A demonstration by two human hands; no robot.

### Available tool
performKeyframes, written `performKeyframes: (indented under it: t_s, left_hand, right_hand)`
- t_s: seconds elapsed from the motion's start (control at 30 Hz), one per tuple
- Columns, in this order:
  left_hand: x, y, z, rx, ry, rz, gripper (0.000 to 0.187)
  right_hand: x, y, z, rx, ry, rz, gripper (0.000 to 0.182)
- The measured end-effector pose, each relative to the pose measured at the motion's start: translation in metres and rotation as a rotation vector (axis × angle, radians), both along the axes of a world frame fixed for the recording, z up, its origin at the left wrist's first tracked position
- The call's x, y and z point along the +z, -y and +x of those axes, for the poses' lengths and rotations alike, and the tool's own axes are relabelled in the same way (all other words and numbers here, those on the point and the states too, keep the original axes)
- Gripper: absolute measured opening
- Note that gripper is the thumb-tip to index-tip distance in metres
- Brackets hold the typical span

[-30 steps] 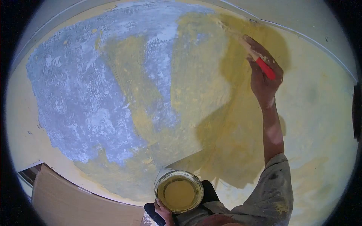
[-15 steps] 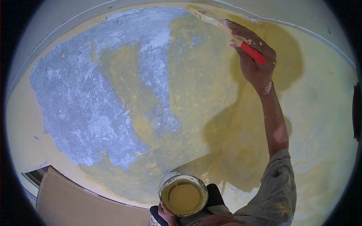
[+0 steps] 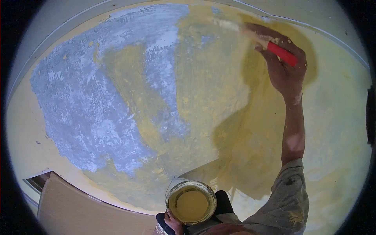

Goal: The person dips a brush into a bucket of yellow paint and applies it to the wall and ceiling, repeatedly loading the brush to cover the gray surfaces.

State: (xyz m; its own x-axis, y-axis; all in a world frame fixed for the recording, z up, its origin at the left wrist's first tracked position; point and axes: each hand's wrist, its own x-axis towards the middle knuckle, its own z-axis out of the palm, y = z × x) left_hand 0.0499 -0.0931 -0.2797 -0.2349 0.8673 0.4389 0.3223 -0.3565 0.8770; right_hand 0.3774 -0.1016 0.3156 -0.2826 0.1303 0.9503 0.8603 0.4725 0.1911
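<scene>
My right hand (image 3: pixel 288 62) is closed round a paintbrush (image 3: pixel 282 53) with a red handle end. Its pale bristles, blurred by motion, point left near the top of the wall (image 3: pixel 207 86). Fresh yellow paint covers the wall's middle, beside a bare grey-white patch (image 3: pixel 86 105) on the left. Low in the view, my left hand (image 3: pixel 173 222) grips the side of a paint bucket (image 3: pixel 211 209). Yellow paint (image 3: pixel 192 204) lies inside it, and its rim is smeared with paint. The thin wire handle stands up behind the rim.
A brown board (image 3: pixel 90 207) stands at the lower left, with a dark gap (image 3: pixel 39 181) by its upper corner. A pale trim strip (image 3: pixel 309 24) curves along the top of the wall. Something dark (image 3: pixel 370 115) sits at the right edge. My arm's shadow falls across the wall.
My right hand has moved right and slightly down with the paintbrush. Yellow paint now shows at the top where the bristles were. The bucket and my left hand have stayed in place.
</scene>
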Motion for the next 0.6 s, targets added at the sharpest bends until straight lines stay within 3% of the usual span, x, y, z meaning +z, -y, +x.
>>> performKeyframes:
  t_s: [0.1,0.2,0.27,0.33,0.4,0.47,0.53,0.6]
  left_hand:
    - [-0.031,-0.001,-0.004,0.028,-0.042,0.077,0.044]
    - [0.050,0.012,0.006,-0.066,0.169,-0.103,0.042]
    - [0.038,0.010,-0.001,-0.062,0.081,-0.060,0.042]
    - [0.049,0.011,0.001,-0.057,-0.006,-0.018,0.042]
    - [0.078,0.015,0.006,-0.066,0.240,-0.276,0.043]
    - [0.077,0.017,0.006,-0.054,0.235,-0.277,0.043]
    - [0.064,0.014,0.006,-0.041,0.233,-0.271,0.044]
    - [0.030,0.008,0.000,-0.065,0.015,-0.047,0.046]
  right_hand:
    - [0.004,-0.003,0.009,-0.090,0.014,0.124,0.018]
    - [0.011,-0.012,0.028,-0.165,0.044,0.166,0.018]
    - [0.009,-0.013,0.034,-0.247,0.057,0.152,0.020]
    - [0.004,-0.014,0.035,-0.146,-0.182,0.056,0.015]
    - [-0.006,-0.016,0.039,-0.120,-0.045,0.045,0.016]
    - [-0.013,-0.008,0.035,-0.090,0.092,0.039,0.016]
    - [-0.013,0.005,0.024,0.032,-0.068,-0.099,0.020]
    - [-0.009,0.007,0.021,0.014,-0.092,-0.028,0.022]
